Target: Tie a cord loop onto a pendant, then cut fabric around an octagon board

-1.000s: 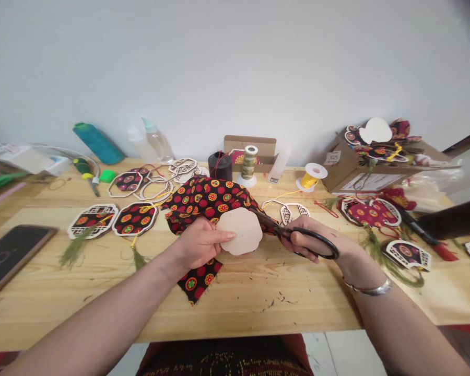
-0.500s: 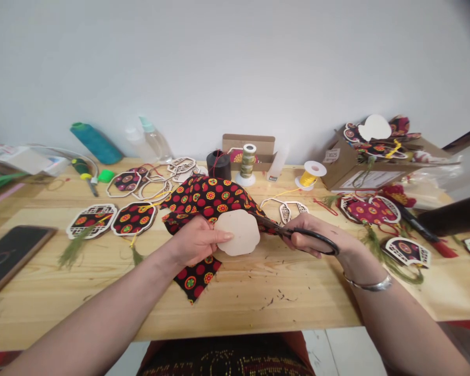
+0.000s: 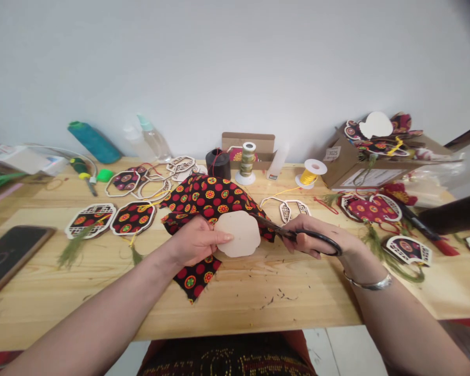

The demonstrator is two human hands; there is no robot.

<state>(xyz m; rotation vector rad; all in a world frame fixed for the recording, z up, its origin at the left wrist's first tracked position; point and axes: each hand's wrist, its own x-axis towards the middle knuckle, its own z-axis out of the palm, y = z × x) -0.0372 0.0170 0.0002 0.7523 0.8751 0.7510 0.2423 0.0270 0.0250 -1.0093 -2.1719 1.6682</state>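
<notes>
Left hand pinches pale card against patterned fabric, centre; right hand grips scissors. Far right: cardboard box, ornaments heaped in it. Far centre: carton, red piece inside.

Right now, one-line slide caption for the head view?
Left hand holds pale scalloped piece and patterned fabric; right hand holds black scissors.

We had a pale wooden table before us, with small dark scraps lying toward the front. On our left we saw a phone, two ornaments side by side, and a screwdriver near a green block. Along the back we had a tilted teal cone, a black spool, a yellow spool and, farther right, a cardboard box.
</notes>
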